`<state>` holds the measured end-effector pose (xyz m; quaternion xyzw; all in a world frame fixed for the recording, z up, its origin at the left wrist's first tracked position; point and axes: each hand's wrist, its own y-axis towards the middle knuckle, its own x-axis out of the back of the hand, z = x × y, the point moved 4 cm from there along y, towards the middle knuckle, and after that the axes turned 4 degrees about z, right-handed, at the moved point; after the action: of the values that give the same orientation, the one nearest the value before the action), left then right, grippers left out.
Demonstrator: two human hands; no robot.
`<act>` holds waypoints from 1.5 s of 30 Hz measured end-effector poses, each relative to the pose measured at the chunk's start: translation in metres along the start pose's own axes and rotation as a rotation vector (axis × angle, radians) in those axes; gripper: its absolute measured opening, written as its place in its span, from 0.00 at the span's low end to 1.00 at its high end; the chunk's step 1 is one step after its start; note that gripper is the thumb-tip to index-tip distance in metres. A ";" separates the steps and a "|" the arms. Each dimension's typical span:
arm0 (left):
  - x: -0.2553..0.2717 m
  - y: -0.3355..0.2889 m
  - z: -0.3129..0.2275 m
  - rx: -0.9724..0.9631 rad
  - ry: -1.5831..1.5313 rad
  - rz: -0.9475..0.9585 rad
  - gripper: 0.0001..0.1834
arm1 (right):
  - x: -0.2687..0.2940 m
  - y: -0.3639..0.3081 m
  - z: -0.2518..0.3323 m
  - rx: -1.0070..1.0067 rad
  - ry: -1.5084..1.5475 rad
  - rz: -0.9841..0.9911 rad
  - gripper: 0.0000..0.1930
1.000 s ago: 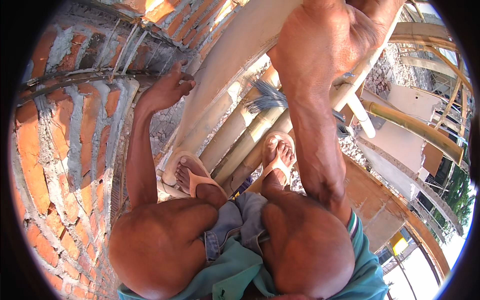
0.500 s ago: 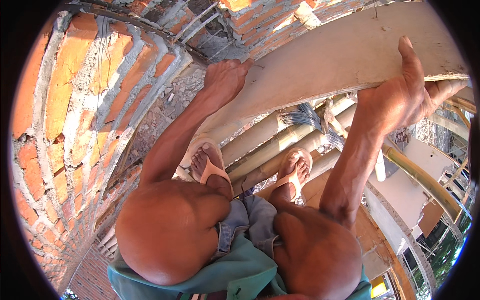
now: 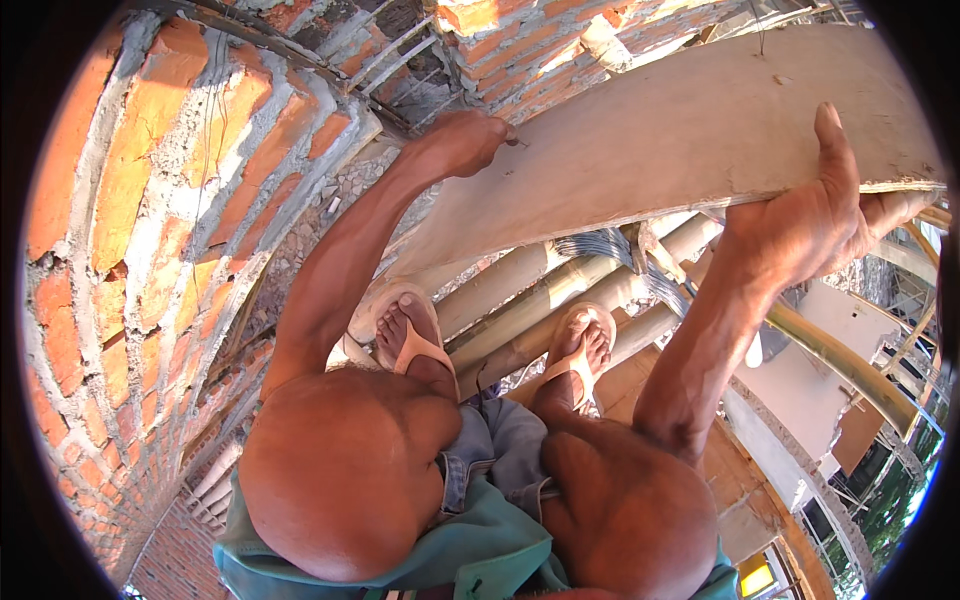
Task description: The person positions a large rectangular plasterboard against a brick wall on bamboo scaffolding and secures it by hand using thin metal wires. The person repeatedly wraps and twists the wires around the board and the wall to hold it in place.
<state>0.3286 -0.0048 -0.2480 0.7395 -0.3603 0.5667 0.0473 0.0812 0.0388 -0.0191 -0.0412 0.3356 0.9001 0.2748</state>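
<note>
A long, pale brown wooden board stretches across in front of me, its near edge rough. At its right part my right hand grips that edge, thumb up against the face and fingers underneath, partly hidden. My left hand is closed at the board's left part, fingertips pinching the end of a short thin wire that sticks out of the face. Another thin wire stands up from the board farther right. A bundle of grey tie wire lies below the near edge.
Bamboo poles lie under my sandalled feet. Close on the left rises a rough brick wall, with rubble at its foot. More bamboo and a drop to lower ground appear at right.
My left hand has shifted right and its fingers have come onto the wire end. My right hand keeps its grip on the board. Hand and board sit slightly lower in view.
</note>
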 end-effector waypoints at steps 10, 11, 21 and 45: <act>0.033 -0.062 -0.025 0.214 -0.090 0.093 0.18 | 0.008 0.003 0.012 -0.076 -0.131 -0.101 0.46; 0.033 -0.066 -0.022 0.250 -0.110 0.116 0.17 | 0.009 0.004 0.012 -0.069 -0.133 -0.096 0.45; 0.009 -0.009 -0.018 -0.021 -0.125 -0.126 0.15 | -0.004 0.000 0.024 0.001 -0.021 -0.054 0.45; -0.025 0.006 -0.002 -0.020 -0.589 -0.142 0.26 | 0.006 0.011 0.028 0.064 -0.009 -0.045 0.39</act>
<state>0.3213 0.0035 -0.2708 0.8950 -0.3114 0.3192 -0.0123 0.0737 0.0525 0.0078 -0.0360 0.3621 0.8825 0.2978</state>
